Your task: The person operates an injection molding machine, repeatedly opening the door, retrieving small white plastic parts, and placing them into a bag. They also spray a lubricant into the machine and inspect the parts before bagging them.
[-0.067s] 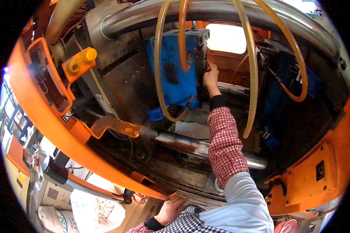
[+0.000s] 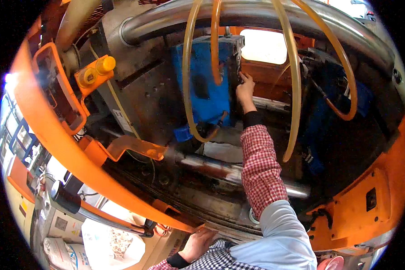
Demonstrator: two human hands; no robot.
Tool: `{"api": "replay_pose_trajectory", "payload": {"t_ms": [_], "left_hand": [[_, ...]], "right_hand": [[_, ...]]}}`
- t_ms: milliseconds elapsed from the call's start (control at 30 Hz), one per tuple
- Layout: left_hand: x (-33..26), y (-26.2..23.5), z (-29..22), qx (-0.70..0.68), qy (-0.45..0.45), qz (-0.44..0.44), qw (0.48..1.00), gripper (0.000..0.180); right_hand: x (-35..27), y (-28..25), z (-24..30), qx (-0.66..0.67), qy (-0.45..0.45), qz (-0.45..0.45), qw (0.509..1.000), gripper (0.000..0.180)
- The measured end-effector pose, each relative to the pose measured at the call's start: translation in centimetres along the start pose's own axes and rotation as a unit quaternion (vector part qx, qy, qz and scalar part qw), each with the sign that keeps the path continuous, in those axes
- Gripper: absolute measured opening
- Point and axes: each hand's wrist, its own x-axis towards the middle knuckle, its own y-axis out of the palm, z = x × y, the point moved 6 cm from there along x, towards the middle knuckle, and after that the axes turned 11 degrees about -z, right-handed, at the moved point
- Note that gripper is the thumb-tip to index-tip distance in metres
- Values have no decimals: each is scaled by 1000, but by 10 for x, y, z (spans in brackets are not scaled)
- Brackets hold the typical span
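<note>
My right hand (image 2: 245,93) reaches deep between the two halves of a mould, its sleeve in red check. Its index finger is stretched toward the inner face of the left, blue mould half (image 2: 205,85), and the fingers look apart. Nothing shows in the hand, though the fingertips partly blend into the dark mould face. Low in the view, my left hand (image 2: 199,243) lies with its fingers flat at the end of the orange door frame (image 2: 108,177), holding nothing that I can see.
Amber hoses (image 2: 296,94) hang down on both sides of my right forearm. A thick steel bar (image 2: 256,20) crosses above and another bar (image 2: 211,168) below. On the right stands the other blue mould half (image 2: 326,103). A white bag of small pale parts (image 2: 119,243) sits at lower left.
My right index finger looks slightly more stretched out at the mould face. The view has shifted a little, and my left hand stays in place.
</note>
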Motion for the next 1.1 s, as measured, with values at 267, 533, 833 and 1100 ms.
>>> {"api": "replay_pose_trajectory", "payload": {"t_ms": [267,533,833,1100], "left_hand": [[-2,-10,-4,56,20,19,998,32],[-44,-85,-42,178,263,-110,942,31],[5,-178,3,-210,-76,-380,898,18],[7,-144,-4,-195,-69,-264,942,19]], "right_hand": [[25,4,10,71,-24,-56,996,56],[37,18,9,31,-24,-23,999,53],[-58,-87,82,138,-87,-107,981,40],[-383,-277,60,112,-76,235,963,9]]}}
